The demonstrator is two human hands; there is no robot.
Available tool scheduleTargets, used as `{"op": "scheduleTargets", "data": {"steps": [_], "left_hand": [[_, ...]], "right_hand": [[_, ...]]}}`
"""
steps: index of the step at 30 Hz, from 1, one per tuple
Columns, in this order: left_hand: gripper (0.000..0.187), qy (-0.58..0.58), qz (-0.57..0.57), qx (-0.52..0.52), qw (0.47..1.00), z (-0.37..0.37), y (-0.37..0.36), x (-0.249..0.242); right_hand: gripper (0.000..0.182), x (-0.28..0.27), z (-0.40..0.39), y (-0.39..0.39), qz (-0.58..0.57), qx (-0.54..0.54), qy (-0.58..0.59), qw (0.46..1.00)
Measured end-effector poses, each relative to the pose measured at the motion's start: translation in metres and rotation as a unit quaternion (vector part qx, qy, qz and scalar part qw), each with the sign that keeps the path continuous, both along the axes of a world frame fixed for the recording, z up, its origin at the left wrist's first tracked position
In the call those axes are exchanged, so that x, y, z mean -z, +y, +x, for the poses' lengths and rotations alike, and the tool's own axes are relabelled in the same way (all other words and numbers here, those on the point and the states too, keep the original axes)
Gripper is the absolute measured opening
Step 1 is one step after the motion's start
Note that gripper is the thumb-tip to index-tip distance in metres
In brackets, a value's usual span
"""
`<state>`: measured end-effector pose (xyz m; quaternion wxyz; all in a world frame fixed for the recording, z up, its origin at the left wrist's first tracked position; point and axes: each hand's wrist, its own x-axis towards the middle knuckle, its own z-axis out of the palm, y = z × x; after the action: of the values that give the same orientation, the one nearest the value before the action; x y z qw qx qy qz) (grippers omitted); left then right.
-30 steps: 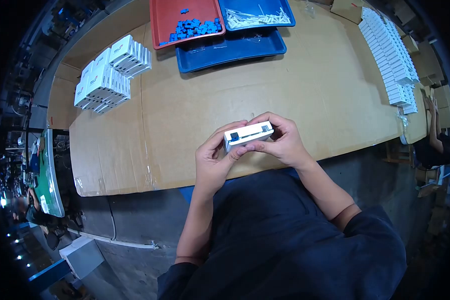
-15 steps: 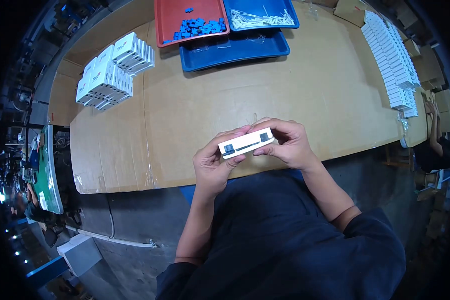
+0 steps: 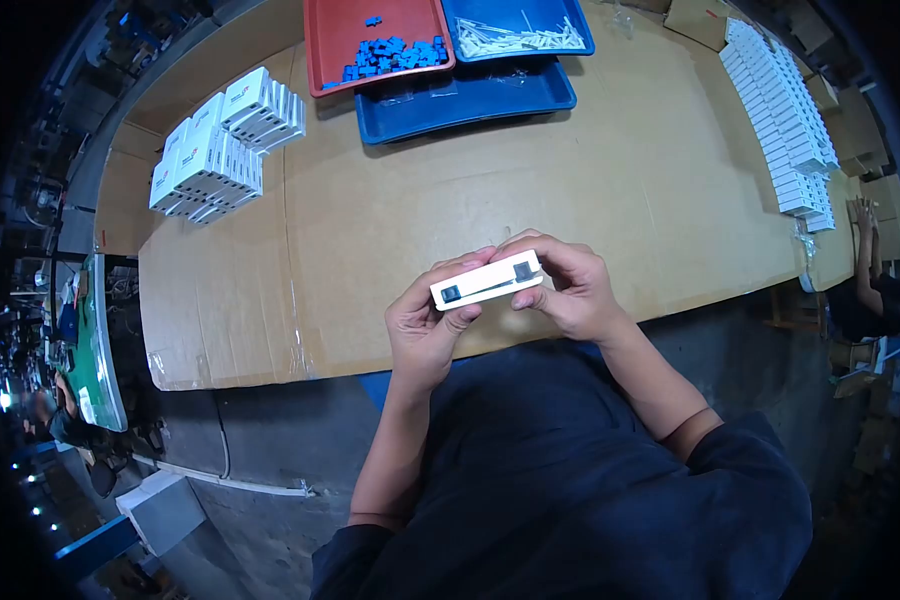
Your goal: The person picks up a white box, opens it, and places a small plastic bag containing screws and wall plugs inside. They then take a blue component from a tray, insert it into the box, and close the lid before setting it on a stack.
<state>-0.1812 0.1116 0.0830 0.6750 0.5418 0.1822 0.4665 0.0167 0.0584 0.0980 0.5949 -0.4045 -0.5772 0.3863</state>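
Observation:
A flat white box-shaped case (image 3: 487, 281) is held up between my two hands above the table's front edge. Its narrow side faces me and shows two dark square pieces, one near each end, with a thin dark gap between them that widens toward the right. My left hand (image 3: 428, 325) grips the left end, thumb below and fingers on top. At the other end, my right hand (image 3: 577, 290) pinches the case between thumb and fingers.
Stacked white boxes (image 3: 205, 155) stand at the left, and long rows of them (image 3: 780, 120) at the right. A red tray (image 3: 330, 50) holds blue pieces; a blue tray (image 3: 592, 40) holds white sticks. Another blue tray (image 3: 470, 112) lies in front. Other people's arms (image 3: 867, 250) show at the far right.
The gap along the left part of the case has narrowed, while the right part still shows a gap. My hands keep their grip, and the left end sits slightly further left.

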Motion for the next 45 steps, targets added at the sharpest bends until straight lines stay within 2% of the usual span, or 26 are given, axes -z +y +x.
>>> {"op": "scheduleTargets", "data": {"steps": [3,10,25,28,30,34,36,38,41,43,44,45], "left_hand": [[0.036,-0.036,0.001,0.013,0.999,0.003,0.0,0.0],[0.038,-0.032,-0.021,0.02,0.999,0.004,-0.005,-0.002],[0.036,-0.024,0.002,0.007,1.0,0.007,-0.004,-0.001],[0.044,0.012,0.008,-0.004,1.0,0.007,-0.005,-0.001],[0.036,-0.012,-0.001,-0.007,1.0,0.007,-0.006,-0.004],[0.034,-0.017,0.0,0.002,1.0,0.008,-0.005,-0.005],[0.045,0.015,-0.01,-0.003,1.0,0.007,-0.008,-0.006],[0.045,0.015,-0.011,-0.001,1.0,0.007,-0.009,-0.005],[0.041,-0.002,-0.002,0.002,1.0,0.008,-0.006,-0.005],[0.038,-0.018,0.004,0.004,1.0,0.012,-0.006,-0.013],[0.038,-0.026,-0.036,-0.016,0.999,0.016,-0.01,-0.021],[0.038,-0.034,-0.076,-0.036,0.996,0.018,-0.011,-0.026]], "right_hand": [[0.034,-0.001,-0.004,0.0,0.03,0.018,0.0,0.999],[0.031,0.001,-0.001,-0.002,0.054,0.03,-0.016,0.998],[0.036,0.002,-0.003,-0.007,0.017,0.016,0.028,0.999],[0.034,0.0,-0.005,-0.008,0.001,0.001,0.062,0.998],[0.033,0.002,-0.007,-0.008,0.012,0.0,0.057,0.998],[0.03,0.004,-0.004,-0.007,0.037,-0.002,0.027,0.999],[0.03,0.007,-0.004,-0.007,0.039,0.008,0.029,0.999],[0.03,0.007,-0.004,-0.009,0.041,0.019,0.028,0.999],[0.03,0.006,-0.003,-0.009,0.037,0.016,0.023,0.999],[0.035,0.004,-0.007,-0.011,-0.021,0.029,0.062,0.997],[0.035,0.002,-0.008,-0.012,-0.021,0.029,0.062,0.997],[0.039,0.0,-0.009,-0.012,-0.06,0.034,0.123,0.99]]}}
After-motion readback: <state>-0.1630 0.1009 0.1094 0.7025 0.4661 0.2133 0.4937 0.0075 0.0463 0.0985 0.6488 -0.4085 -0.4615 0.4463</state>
